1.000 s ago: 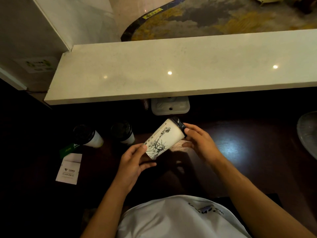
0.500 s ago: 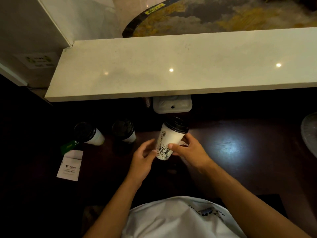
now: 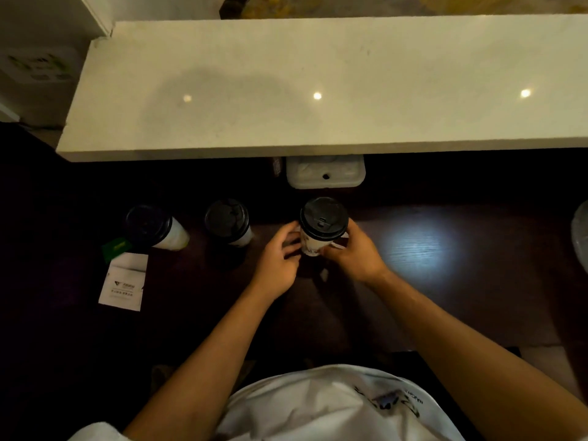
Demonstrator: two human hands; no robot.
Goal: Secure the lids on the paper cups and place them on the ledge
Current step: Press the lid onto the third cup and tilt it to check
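A white paper cup (image 3: pixel 313 245) with a printed drawing stands upright on the dark table, and a black lid (image 3: pixel 323 219) sits on top of it. My left hand (image 3: pixel 277 257) grips the cup's left side and my right hand (image 3: pixel 356 252) grips its right side. Two more white paper cups with black lids stand to the left: one (image 3: pixel 229 222) close by, the other (image 3: pixel 152 227) farther left. The pale stone ledge (image 3: pixel 318 87) runs across the view above the table, with nothing on it.
A white plastic box (image 3: pixel 325 172) sits under the ledge's edge, just behind the held cup. A white card (image 3: pixel 123 282) and a green tag (image 3: pixel 116 247) lie on the table at left. A clear round object (image 3: pixel 580 233) shows at the right edge.
The cup was tilted on its side between my hands; it has been turned upright and set down on the table, both hands still around it.
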